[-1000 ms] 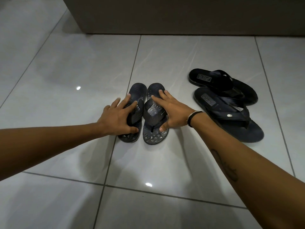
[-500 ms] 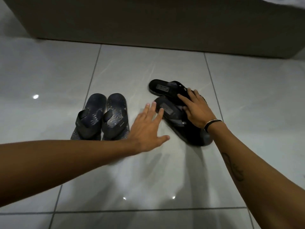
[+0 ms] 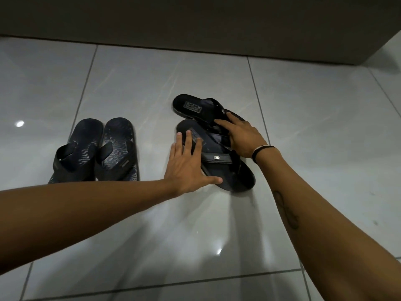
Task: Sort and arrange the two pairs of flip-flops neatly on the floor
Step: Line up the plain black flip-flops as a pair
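Two patterned dark blue flip-flops, one on the left and one on the right, lie side by side on the floor, touching, heels away from me. To their right lie two black flip-flops at an angle. My left hand rests flat with spread fingers on the nearer black flip-flop, thumb along its near edge. My right hand presses its fingers on the strap of the farther black flip-flop, which partly overlaps the nearer one.
The floor is glossy pale grey tile with dark grout lines. A dark wall or furniture base runs across the back, its corner at the far right.
Both hands left the blue pair, which now lies together at the left. My right hand went to the farther black flip-flop, then my left hand landed on the nearer one.
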Available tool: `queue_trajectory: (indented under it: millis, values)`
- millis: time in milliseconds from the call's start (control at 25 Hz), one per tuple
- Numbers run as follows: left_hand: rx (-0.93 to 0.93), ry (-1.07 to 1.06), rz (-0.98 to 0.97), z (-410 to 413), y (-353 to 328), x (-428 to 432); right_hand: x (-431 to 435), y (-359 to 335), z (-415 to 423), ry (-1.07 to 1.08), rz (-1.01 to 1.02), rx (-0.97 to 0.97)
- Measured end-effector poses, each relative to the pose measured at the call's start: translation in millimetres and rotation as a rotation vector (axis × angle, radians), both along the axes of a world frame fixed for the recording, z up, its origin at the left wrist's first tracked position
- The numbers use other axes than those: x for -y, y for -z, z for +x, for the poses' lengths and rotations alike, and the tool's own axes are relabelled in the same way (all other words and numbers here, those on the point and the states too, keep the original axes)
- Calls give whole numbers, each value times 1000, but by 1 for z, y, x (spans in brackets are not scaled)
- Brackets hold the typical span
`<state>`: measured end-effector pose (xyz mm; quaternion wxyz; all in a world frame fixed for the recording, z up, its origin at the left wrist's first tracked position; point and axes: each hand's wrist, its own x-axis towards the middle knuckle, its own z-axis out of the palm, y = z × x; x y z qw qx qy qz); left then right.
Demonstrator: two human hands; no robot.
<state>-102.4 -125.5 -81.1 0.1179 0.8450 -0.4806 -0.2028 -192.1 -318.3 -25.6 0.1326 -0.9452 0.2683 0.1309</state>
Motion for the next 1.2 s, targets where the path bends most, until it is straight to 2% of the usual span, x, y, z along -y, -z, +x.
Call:
queue_trajectory:
  millis: [160,360,520,760,1000,1200]
  values:
    - [-14,235,3,33,-3,15,-11,-3,-28,220,-12,60]
    - [39,458,59,50,-15,50,-5,-13,-62,411,119,-15]
    - [44,475,60,51,-14,50,0,-22,-79,407,210,-70]
    - [36,436,-39,40,-11,39,10,-23,-77,416,62,-48]
    - [39,429,5,29,-7,48,16,-5,-64,249,66,-160]
    - [31,452,7,34,-5,57,17,-5,-88,290,100,-187]
